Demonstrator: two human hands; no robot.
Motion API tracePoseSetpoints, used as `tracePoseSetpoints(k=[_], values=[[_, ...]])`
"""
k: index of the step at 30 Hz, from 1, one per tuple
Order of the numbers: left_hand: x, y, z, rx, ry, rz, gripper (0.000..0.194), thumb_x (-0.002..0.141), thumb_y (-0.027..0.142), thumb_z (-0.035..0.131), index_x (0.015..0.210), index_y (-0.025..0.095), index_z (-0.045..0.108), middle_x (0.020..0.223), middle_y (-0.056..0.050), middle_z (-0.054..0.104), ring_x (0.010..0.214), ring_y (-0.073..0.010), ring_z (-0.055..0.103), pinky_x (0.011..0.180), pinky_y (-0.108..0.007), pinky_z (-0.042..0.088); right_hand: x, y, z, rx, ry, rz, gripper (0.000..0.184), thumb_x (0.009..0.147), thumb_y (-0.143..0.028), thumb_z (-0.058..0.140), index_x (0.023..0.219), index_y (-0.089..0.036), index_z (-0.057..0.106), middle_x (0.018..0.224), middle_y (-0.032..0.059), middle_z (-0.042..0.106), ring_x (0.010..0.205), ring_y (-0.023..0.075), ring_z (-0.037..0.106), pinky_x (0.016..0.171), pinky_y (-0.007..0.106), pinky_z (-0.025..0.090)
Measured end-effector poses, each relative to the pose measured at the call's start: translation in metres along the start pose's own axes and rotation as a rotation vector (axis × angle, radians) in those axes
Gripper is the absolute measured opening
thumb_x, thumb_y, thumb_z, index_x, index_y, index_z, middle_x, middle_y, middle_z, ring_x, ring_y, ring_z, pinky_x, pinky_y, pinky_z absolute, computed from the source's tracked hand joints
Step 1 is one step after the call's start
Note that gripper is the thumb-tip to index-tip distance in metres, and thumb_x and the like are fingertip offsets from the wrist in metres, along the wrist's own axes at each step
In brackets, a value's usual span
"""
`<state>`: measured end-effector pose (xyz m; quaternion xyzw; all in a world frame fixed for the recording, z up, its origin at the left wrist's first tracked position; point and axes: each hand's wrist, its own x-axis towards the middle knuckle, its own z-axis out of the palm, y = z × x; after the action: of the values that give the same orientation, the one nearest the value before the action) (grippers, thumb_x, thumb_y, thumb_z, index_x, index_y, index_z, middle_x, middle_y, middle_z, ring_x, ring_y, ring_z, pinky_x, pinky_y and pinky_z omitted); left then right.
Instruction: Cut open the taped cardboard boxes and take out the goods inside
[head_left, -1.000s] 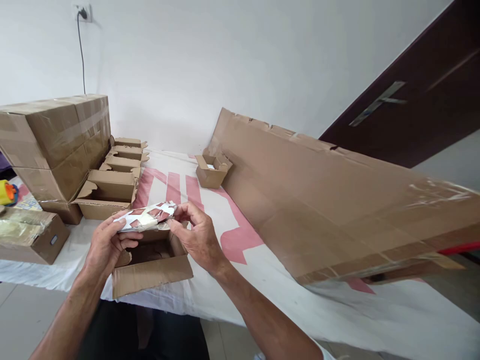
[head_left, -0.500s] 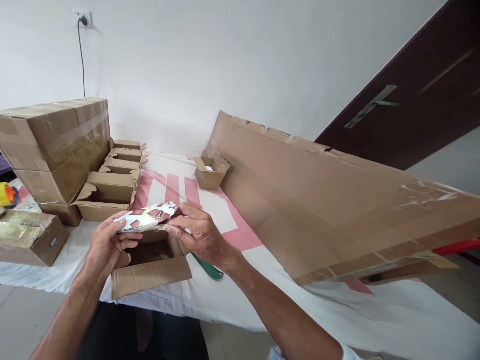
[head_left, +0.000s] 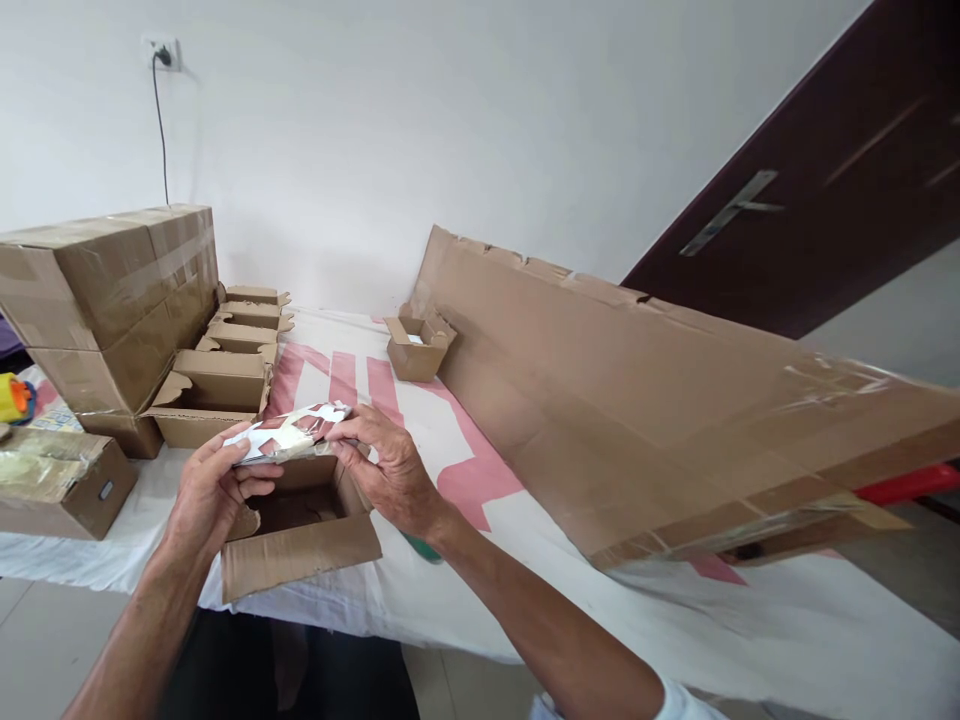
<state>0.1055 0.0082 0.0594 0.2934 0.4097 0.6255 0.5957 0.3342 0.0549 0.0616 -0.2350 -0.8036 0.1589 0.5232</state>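
A flat packet in clear plastic (head_left: pixel 289 436), with a white and dark red pattern, is held level between both hands. My left hand (head_left: pixel 214 482) grips its left end, thumb on top and fingers underneath. My right hand (head_left: pixel 390 468) pinches its right edge with thumb and fingers. Just below the packet stands an open cardboard box (head_left: pixel 304 555), its front flap folded outward; its inside looks dark and partly hidden by the packet. A green object (head_left: pixel 422 547) lies by the box, mostly covered by my right forearm.
Several open small boxes (head_left: pixel 217 385) line up beside tall stacked cartons (head_left: pixel 135 300) at left. A taped box (head_left: pixel 67 485) and a yellow tape dispenser (head_left: pixel 13 398) sit at far left. Another small open box (head_left: pixel 418 350) stands by a large leaning cardboard sheet (head_left: pixel 637 420).
My right hand has shifted slightly at the packet's right edge, and its forearm now covers more of the green object. The camera view has moved a little.
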Motion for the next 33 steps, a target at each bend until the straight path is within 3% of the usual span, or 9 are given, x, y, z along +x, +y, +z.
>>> tracePoseSetpoints(k=[4,13,17,21,25,29,33], values=[[-0.001,0.001,0.001,-0.004,-0.009,-0.004,0.044,0.078,0.020,0.082,0.119,0.009,0.071,0.087,-0.011,0.084,0.066,-0.0239,0.082,0.055,-0.025,0.067,0.000,0.006,-0.004,-0.146,-0.022,-0.147,0.019,0.105,-0.015,0.060,0.102,-0.024,0.077,0.086,0.0037,0.068,0.082,0.0194,0.064,0.073,0.032,0.054],[-0.003,0.002,0.001,0.013,-0.012,0.010,0.045,0.078,0.019,0.082,0.120,0.009,0.069,0.085,-0.011,0.084,0.066,-0.0243,0.082,0.056,-0.026,0.068,-0.002,0.018,-0.016,-0.488,-0.131,-0.396,0.021,0.108,-0.028,0.062,0.103,-0.025,0.081,0.088,0.0080,0.072,0.081,0.0230,0.063,0.071,0.037,0.054],[-0.001,0.001,0.000,0.025,-0.016,0.011,0.049,0.078,0.019,0.082,0.124,0.008,0.067,0.086,-0.011,0.084,0.067,-0.0250,0.083,0.056,-0.027,0.068,-0.003,0.020,-0.013,-0.431,-0.157,-0.395,0.031,0.109,-0.014,0.052,0.107,-0.026,0.080,0.105,0.0084,0.079,0.092,0.0233,0.069,0.080,0.039,0.056],[0.002,0.000,-0.002,0.033,-0.001,0.013,0.056,0.076,0.017,0.084,0.127,0.007,0.065,0.087,-0.012,0.084,0.067,-0.0266,0.083,0.055,-0.027,0.068,-0.004,0.023,-0.006,-0.477,-0.158,-0.469,0.037,0.110,-0.012,0.047,0.099,-0.024,0.080,0.102,0.0075,0.080,0.090,0.0219,0.068,0.080,0.037,0.057],[0.006,0.001,-0.006,0.056,0.020,-0.002,0.056,0.074,0.014,0.084,0.126,0.006,0.062,0.083,-0.013,0.084,0.064,-0.0264,0.082,0.054,-0.027,0.067,-0.003,0.030,0.000,-0.481,-0.123,-0.505,0.029,0.108,-0.012,0.054,0.095,-0.022,0.078,0.095,0.0063,0.080,0.084,0.0204,0.067,0.076,0.035,0.054],[0.008,0.002,-0.009,0.080,0.028,-0.023,0.053,0.077,0.013,0.082,0.126,0.006,0.063,0.084,-0.013,0.084,0.063,-0.0246,0.082,0.052,-0.025,0.066,-0.004,0.040,0.003,-0.437,-0.134,-0.441,0.018,0.106,-0.017,0.065,0.094,-0.024,0.077,0.091,0.0039,0.078,0.080,0.0185,0.068,0.072,0.033,0.048],[0.009,0.002,-0.011,0.100,0.033,0.003,0.050,0.077,0.014,0.083,0.124,0.008,0.065,0.084,-0.013,0.084,0.066,-0.0241,0.082,0.056,-0.025,0.067,-0.004,0.049,0.009,-0.422,-0.089,-0.454,0.019,0.104,-0.017,0.069,0.085,-0.022,0.073,0.082,0.0029,0.073,0.075,0.0179,0.064,0.069,0.032,0.043]])
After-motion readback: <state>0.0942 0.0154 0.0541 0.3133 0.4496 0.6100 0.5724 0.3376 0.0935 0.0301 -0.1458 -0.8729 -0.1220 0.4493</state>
